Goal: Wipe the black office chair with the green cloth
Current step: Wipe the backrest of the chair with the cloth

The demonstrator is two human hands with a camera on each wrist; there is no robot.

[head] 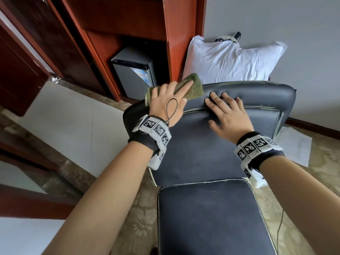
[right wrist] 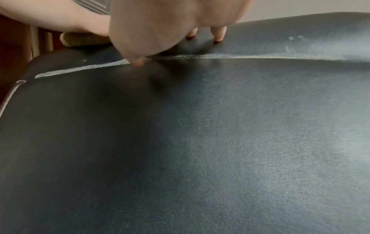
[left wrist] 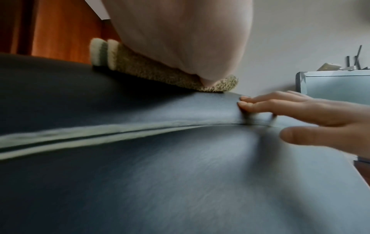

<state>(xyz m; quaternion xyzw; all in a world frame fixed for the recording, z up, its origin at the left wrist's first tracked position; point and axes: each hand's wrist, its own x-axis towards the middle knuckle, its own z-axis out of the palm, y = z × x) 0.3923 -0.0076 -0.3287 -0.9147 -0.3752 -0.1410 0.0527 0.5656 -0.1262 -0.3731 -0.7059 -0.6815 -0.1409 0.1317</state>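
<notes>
My left grip (head: 166,102) presses flat on the cloth (head: 191,85) atop the chair (head: 211,148); right grip (head: 228,115) (open, empty) braces beside it. Keep strokes firm and overlapping.

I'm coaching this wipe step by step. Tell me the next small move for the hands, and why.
Probably slide the left hand and the folded green cloth it presses flat rightward along the top edge of the black office chair backrest. The cloth sits at the left corner, so the rest of the edge likely needs wiping. The right hand braces the backrest just beside it and should shift aside.

Bare forearms; black wristbands (head: 145,142) carry white blocks of black-and-white square markers.
</notes>
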